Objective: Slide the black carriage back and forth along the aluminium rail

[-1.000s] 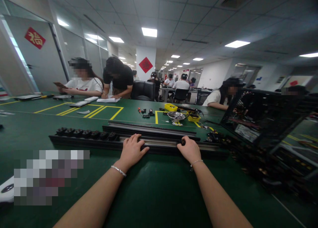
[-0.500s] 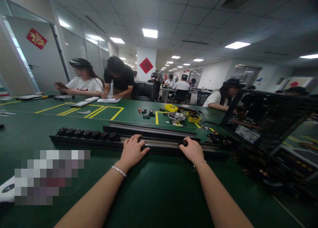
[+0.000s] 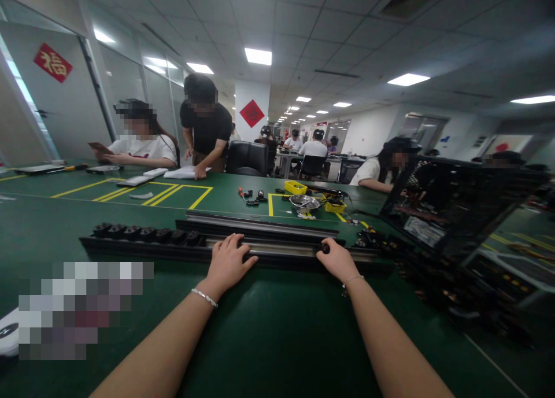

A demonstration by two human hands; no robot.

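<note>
A long black rail with a silvery channel [image 3: 281,250] lies across the table in front of me. Several black block-like parts [image 3: 147,234] sit in a row along its left portion. My left hand [image 3: 229,263] rests on the rail just right of that row, thumb spread from the fingers, holding nothing visible. Farther right, my right hand [image 3: 340,261] pinches a small black part [image 3: 325,248] at the channel; the fingers cover some of it. Behind this rail lies a second black rail [image 3: 260,226], roughly parallel to it.
Dark parts are heaped at the right [image 3: 368,239], near a large black open-framed case [image 3: 416,213]. Beyond the rails stand a metal bowl [image 3: 304,203] and a yellow bin [image 3: 295,187]. A blurred-out white object [image 3: 11,331] lies at left. Co-workers sit and stand across the table.
The view has shifted slightly. My right hand still pinches the black part, and my left hand stays on the rail. The co-worker in black across the table has straightened up from the papers.
</note>
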